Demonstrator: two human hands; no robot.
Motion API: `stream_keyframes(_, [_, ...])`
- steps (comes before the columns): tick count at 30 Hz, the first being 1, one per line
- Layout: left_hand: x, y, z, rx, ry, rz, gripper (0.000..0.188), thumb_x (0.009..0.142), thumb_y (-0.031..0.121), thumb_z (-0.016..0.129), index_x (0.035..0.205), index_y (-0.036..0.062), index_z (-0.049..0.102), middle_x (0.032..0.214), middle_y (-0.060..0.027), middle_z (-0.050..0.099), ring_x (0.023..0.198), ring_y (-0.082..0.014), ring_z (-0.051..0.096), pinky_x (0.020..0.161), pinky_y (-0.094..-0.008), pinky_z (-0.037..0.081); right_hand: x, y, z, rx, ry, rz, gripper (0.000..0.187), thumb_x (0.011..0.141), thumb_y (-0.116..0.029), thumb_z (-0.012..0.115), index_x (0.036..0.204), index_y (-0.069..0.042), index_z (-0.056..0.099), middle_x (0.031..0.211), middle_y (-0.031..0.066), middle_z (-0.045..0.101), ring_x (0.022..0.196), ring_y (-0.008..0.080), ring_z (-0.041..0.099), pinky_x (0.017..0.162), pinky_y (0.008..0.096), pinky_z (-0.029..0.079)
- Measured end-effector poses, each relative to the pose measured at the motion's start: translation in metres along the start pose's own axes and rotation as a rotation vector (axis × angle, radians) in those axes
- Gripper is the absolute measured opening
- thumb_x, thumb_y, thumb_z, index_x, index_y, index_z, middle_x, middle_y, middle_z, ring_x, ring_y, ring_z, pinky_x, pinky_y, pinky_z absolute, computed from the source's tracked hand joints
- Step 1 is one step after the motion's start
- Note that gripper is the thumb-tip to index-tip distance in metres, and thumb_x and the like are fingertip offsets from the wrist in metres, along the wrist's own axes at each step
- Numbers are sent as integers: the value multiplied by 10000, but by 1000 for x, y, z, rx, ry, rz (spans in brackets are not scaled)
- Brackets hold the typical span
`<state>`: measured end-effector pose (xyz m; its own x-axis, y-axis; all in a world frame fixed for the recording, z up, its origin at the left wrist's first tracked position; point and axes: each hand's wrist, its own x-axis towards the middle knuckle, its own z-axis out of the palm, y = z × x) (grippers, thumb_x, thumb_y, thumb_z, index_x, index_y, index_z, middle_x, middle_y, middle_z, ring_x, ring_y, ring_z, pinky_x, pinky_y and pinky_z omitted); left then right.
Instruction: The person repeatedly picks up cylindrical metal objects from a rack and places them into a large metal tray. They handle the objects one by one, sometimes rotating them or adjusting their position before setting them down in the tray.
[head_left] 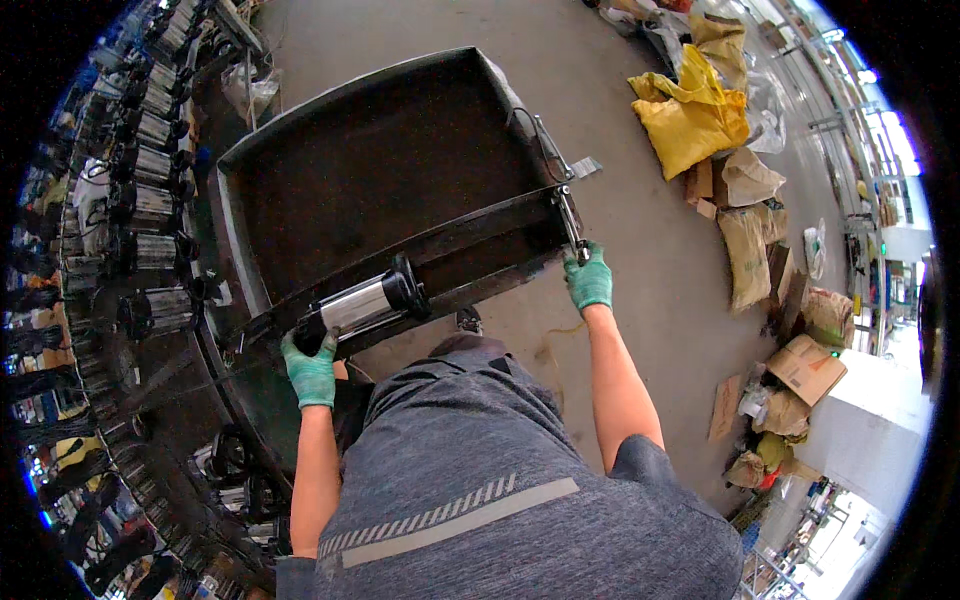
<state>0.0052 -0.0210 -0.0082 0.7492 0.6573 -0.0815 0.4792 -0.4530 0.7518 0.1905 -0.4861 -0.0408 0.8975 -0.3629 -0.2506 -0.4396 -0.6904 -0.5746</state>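
My left hand (312, 370), in a green glove, has its fingers round the black lower end of a submersible pump (360, 306) with a silver cylindrical body. The pump lies tilted on the near ledge of a large dark metal tank (232, 215). Its other black end points to the right. At the tank's right corner, my gloved right hand (590, 278) is closed round the near end of a slim chrome metal tool or fitting (570, 222). Whether that piece is fixed to the rim I cannot tell. The tank's inside is too dark to make out.
Rows of similar silver-and-black pumps (152, 198) line the left side. On the right floor lie a yellow sack (690, 120), beige sacks (745, 255) and a cardboard box (803, 368). A hose loop (525, 125) hangs at the tank's right rim. Grey floor surrounds the tank.
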Motion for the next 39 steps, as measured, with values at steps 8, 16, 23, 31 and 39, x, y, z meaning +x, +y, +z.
stream_keyframes(8, [2,5,-2,-59,-56,-108,676,791,253,920,1261,-42,534,1160,-161,671,1063,-258,640,971,-371,508,17,20,67,689,135,2,286,970,-161,708,1208,-30,619,847,50,672,655,114,596,549,304,526])
stream_keyframes(16, [8,-10,-5,-42,-99,-141,683,790,245,923,1263,-45,525,1179,-166,668,1064,-258,637,977,-379,510,-4,-37,15,701,-58,30,198,1015,-168,648,1141,-18,672,787,10,642,605,93,546,505,279,454])
stream_keyframes(23, [9,-6,-6,27,-96,-117,719,777,311,930,1246,-44,516,1154,-179,677,1056,-262,645,961,-388,522,-60,-71,26,721,-743,-135,206,1057,-150,583,1227,-56,652,864,10,656,665,94,580,585,259,488])
stream_keyframes(31, [9,2,-5,45,-81,-141,724,774,328,935,1229,-44,512,1154,-181,682,1039,-260,652,934,-382,533,-76,-110,64,428,-759,-490,217,1034,-152,600,1213,-46,661,1006,123,717,860,200,635,780,348,525])
stream_keyframes(39, [12,-4,-4,-28,-111,-162,751,751,362,948,1212,-41,513,1150,-179,676,1042,-262,646,938,-384,529,-68,-118,77,-73,-706,-474,387,1069,-371,491,1218,-47,639,1042,279,711,1026,471,660,838,518,524])
